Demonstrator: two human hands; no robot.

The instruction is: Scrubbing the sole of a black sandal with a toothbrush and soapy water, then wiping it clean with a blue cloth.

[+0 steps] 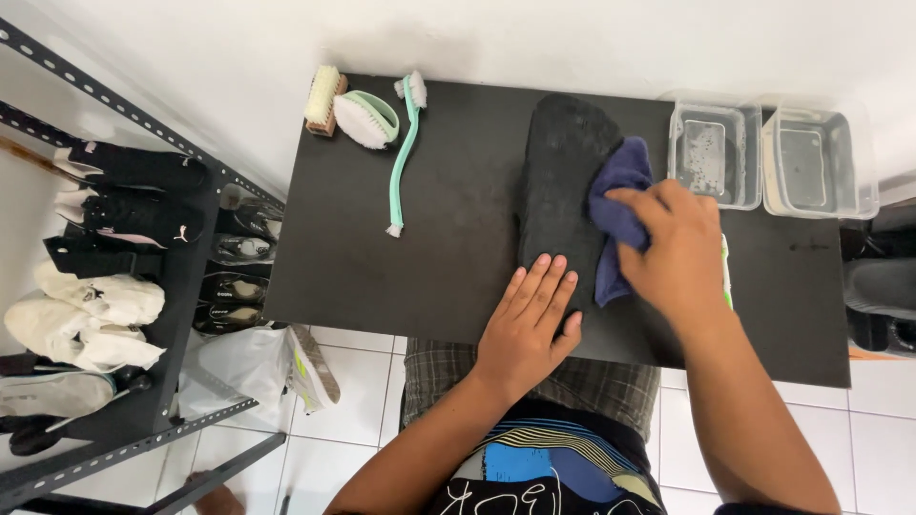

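A black insole (563, 181) lies lengthwise on a black table (448, 248). My left hand (528, 324) rests flat on the insole's near end, fingers spread. My right hand (676, 250) holds a dark blue cloth (615, 205) and presses it against the insole's right edge. A thin green and white object (726, 277) shows just past my right hand, mostly hidden by it.
At the table's back left lie a wooden brush (323, 98), a mint-handled brush (366, 118) and a long mint double-ended brush (403, 157). Two clear plastic tubs (714, 153) (819, 162) stand at the back right. A metal shoe rack (124, 267) with several shoes stands to the left.
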